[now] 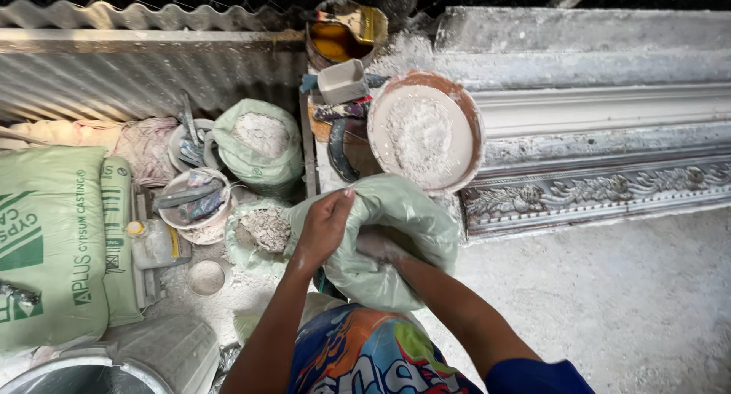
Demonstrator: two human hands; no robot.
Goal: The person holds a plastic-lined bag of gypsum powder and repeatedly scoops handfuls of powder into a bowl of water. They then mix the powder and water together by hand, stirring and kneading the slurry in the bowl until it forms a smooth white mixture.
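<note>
We've got the pale green plastic bag [396, 242] sitting right below the powder-filled bowl [426, 131] at the mould's [594, 188] left end. Left hand [324, 226] pinches the bag's rim shut-tight; right hand [377, 245] is buried inside, grip hidden. Open powder sack [259, 139] nearby.

plastic bag [403, 211]: showing pale green, dusted white, under the left hand [324, 226] and around the right hand [378, 245].
round bowl [468, 108]: showing a reddish-brown rim, holding white powder.
open sack [255, 143]: showing light green, carrying white powder.
stacked sacks [49, 242]: showing pale green with darker green stripes and lettering.
moulding [594, 188]: wearing grey-white with a leaf-scroll relief pattern.
corrugated sheet [145, 74]: showing grey ridged stripes.
tin [339, 36]: showing orange-yellow inside.
shirt [365, 356]: showing blue, orange and green swirls.
</note>
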